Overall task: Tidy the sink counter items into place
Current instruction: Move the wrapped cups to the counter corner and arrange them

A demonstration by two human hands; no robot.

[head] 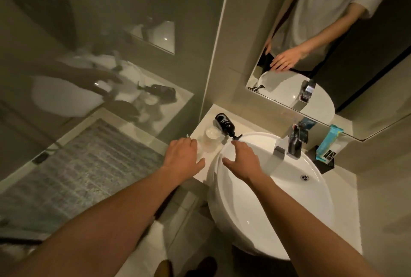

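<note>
A black pump bottle (pixel 225 123) stands tilted at the back left of the white counter (pixel 200 173), its nozzle reaching toward the basin. A clear plastic cup (pixel 210 139) stands just in front of it. My left hand (pixel 182 157) hovers open over the counter's left edge, fingers spread, just left of the cup and not touching it. My right hand (pixel 242 161) is open over the left rim of the white sink basin (pixel 289 199), fingertips close to the pump nozzle.
A chrome faucet (pixel 293 145) rises behind the basin. A black holder (pixel 322 163) with a teal packet (pixel 330 143) sits at the back right. A mirror (pixel 333 43) hangs above. Glass partition on the left, floor mat below it.
</note>
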